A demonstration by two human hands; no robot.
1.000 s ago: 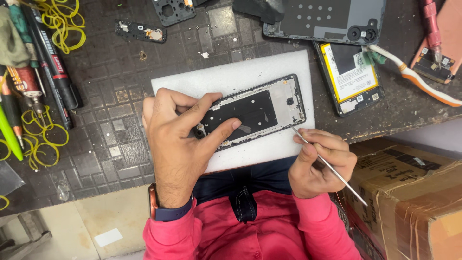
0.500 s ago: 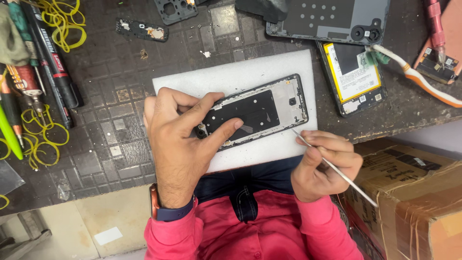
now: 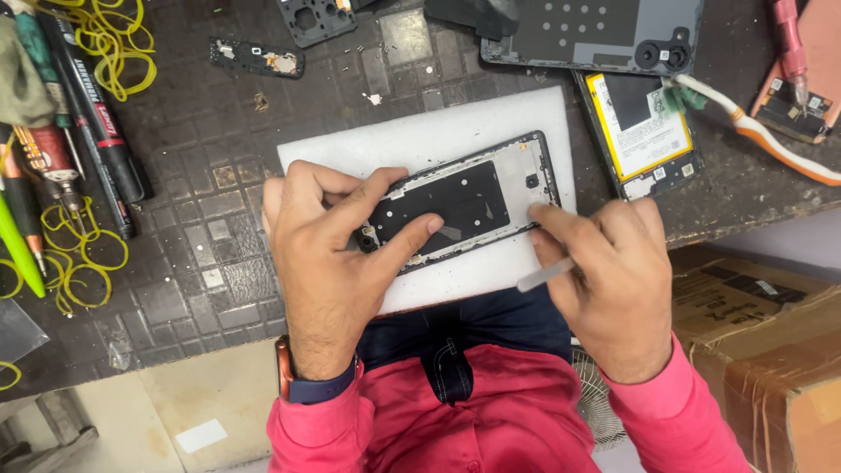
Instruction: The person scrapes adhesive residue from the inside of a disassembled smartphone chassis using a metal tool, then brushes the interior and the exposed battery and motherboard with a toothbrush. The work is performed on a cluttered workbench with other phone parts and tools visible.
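Observation:
An opened phone frame [image 3: 477, 197] lies on a white foam pad [image 3: 420, 140] on the dark bench. My left hand [image 3: 328, 263] presses down on the frame's left end, with thumb and fingers spread over it. My right hand [image 3: 609, 271] grips a thin metal tool [image 3: 545, 274] and its fingertips touch the frame's right end. The tool's tip is hidden under my fingers.
A phone back cover [image 3: 604, 35] and a battery [image 3: 644, 131] lie behind the pad. Screwdrivers and pens [image 3: 83, 105] and yellow rubber bands [image 3: 83, 250] lie at the left. A toothbrush [image 3: 762, 131] is at the right. A cardboard box [image 3: 771, 350] stands below the bench edge.
My right hand has moved left and up from the bench edge onto the frame's right end, and the tool now lies flatter. My left hand has stayed on the frame.

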